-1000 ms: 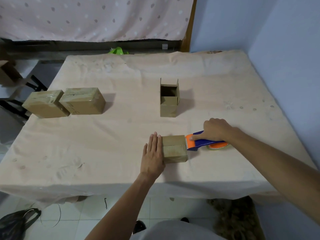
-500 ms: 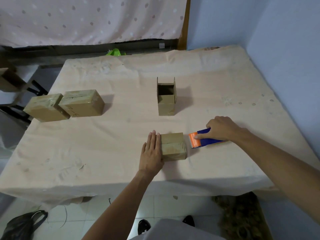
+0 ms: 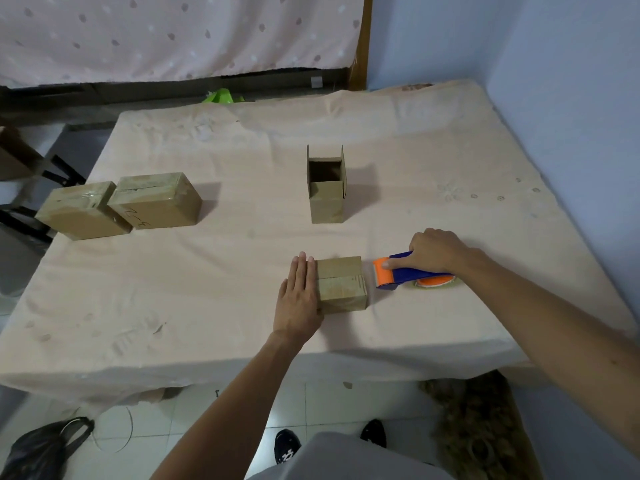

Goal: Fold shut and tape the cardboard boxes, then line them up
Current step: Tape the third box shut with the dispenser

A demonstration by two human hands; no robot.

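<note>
Head view, hands at the table. At lower centre of the frame I saw the left hand (image 3: 299,299) laid flat, fingers straight and together, its palm side against the left face of a small closed cardboard box (image 3: 341,284). The box sat on the cloth-covered table (image 3: 207,289), its top flaps folded down with the seam running left to right. Just right of the box, with a narrow gap between them, lay the tape dispenser (image 3: 405,275), its orange front end turned toward the box and its roll resting on the cloth. The right hand (image 3: 434,251) was curled round the dispenser's blue handle from above.

Above these, at centre frame, an open box (image 3: 325,188) stood upright, two flaps raised and its dark inside visible. At left of the frame two taped boxes stood side by side and touching: the outer one (image 3: 81,211) near the table's left edge, the inner one (image 3: 157,199) bearing handwritten marks on its front face.

On the tiled floor at lower left I noted a black bag (image 3: 38,448). A dotted curtain (image 3: 173,32) hung across the upper left.
</note>
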